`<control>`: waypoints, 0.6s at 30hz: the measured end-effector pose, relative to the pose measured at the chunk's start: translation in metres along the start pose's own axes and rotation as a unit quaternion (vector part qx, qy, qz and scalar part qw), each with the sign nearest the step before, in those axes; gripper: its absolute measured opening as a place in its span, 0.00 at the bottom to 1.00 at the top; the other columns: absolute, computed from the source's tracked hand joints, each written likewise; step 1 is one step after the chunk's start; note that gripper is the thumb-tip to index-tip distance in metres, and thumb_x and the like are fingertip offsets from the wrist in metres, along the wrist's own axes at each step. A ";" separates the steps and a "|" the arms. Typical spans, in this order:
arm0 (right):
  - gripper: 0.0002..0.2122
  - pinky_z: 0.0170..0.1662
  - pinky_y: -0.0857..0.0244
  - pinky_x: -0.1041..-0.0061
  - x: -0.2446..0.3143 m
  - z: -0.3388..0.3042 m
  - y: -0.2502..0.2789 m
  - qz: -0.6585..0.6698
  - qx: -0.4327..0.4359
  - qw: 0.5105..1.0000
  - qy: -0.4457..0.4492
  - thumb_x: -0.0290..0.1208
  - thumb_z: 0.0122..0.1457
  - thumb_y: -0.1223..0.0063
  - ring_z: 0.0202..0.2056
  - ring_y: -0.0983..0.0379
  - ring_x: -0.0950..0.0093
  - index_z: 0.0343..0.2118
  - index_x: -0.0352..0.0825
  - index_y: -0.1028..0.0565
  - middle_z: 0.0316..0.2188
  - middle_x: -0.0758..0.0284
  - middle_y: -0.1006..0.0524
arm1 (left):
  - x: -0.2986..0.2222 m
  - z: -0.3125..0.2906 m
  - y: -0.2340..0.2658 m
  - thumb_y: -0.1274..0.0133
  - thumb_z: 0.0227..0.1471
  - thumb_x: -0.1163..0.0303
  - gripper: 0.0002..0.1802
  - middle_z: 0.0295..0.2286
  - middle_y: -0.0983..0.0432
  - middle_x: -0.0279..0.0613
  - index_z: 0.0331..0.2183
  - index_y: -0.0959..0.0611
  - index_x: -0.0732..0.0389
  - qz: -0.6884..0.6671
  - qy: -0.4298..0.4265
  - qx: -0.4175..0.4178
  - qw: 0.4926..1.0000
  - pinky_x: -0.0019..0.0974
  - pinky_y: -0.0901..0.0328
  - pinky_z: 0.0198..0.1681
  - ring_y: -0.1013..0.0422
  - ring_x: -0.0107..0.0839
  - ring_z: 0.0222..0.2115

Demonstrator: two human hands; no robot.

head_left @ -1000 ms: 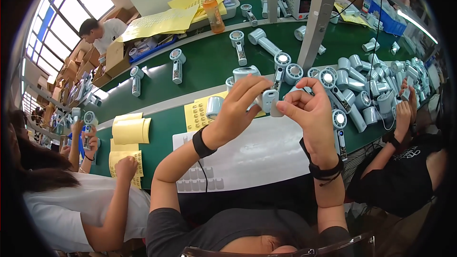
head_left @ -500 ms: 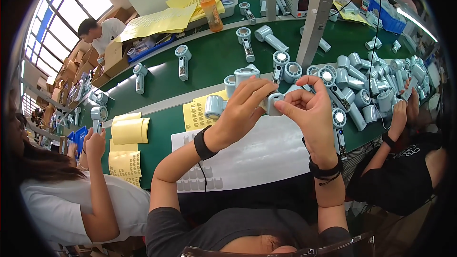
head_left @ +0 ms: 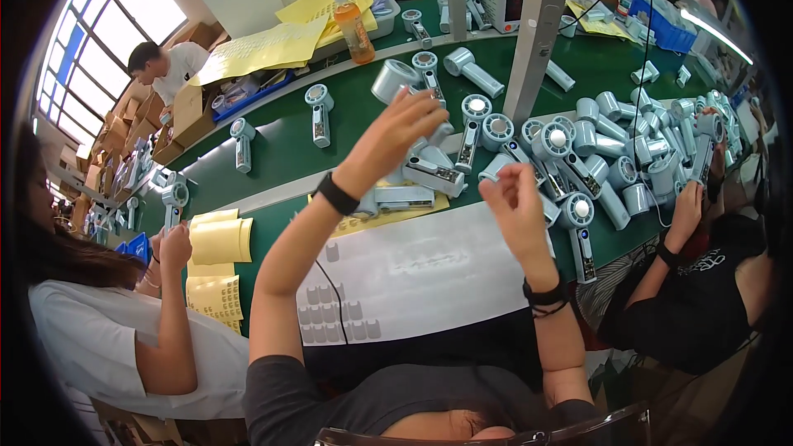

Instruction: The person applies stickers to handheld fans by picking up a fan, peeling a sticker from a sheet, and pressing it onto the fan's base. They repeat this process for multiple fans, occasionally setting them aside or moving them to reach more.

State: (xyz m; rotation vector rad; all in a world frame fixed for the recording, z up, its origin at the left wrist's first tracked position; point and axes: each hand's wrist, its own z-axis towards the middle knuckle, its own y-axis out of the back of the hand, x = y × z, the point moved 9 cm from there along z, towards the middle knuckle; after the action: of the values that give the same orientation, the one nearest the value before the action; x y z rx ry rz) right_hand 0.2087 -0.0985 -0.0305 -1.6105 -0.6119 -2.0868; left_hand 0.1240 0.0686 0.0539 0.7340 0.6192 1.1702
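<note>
Left fingers (head_left: 421,116) clamped on 1 tilted fan (head_left: 393,82), forearm (head_left: 281,260) extended; right fingers (head_left: 524,182) curled, apart

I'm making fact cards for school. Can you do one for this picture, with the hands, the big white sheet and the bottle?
Left hand: at a pale blue fan; grip hard to tell
Right hand: fingers loosely curled, nothing seen between them
White sheet: on the green table
Bottle: orange, beside yellow sheets
</note>
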 end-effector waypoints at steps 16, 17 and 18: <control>0.09 0.32 0.39 0.79 -0.024 -0.072 -0.063 -0.066 0.241 0.965 -0.086 0.24 0.54 0.40 0.27 0.32 0.78 0.38 0.33 0.25 0.28 0.67 0.25 | 0.160 0.036 -0.189 0.41 0.47 0.73 0.37 0.50 0.30 0.51 0.58 0.35 0.41 0.300 -0.007 0.168 0.939 0.51 0.32 0.46 0.28 0.47 0.47; 0.09 0.32 0.38 0.77 -0.022 -0.078 -0.072 -0.068 0.261 0.961 -0.063 0.24 0.54 0.40 0.27 0.31 0.75 0.38 0.32 0.24 0.28 0.66 0.26 | 0.152 0.042 -0.193 0.39 0.49 0.70 0.35 0.50 0.30 0.49 0.57 0.34 0.46 0.302 -0.056 0.159 0.938 0.49 0.31 0.45 0.28 0.44 0.47; 0.09 0.32 0.38 0.77 -0.025 -0.084 -0.078 -0.065 0.266 0.960 -0.067 0.24 0.54 0.40 0.27 0.31 0.75 0.38 0.32 0.24 0.28 0.66 0.26 | 0.152 0.043 -0.185 0.39 0.49 0.70 0.35 0.50 0.30 0.49 0.57 0.34 0.46 0.301 -0.052 0.165 0.938 0.49 0.31 0.45 0.28 0.44 0.47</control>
State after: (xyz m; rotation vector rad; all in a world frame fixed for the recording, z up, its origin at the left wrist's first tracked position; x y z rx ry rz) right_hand 0.1040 -0.0828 -0.0800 -1.4247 -1.2333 -1.6982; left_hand 0.3073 0.1668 -0.0729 1.3263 0.5199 1.5918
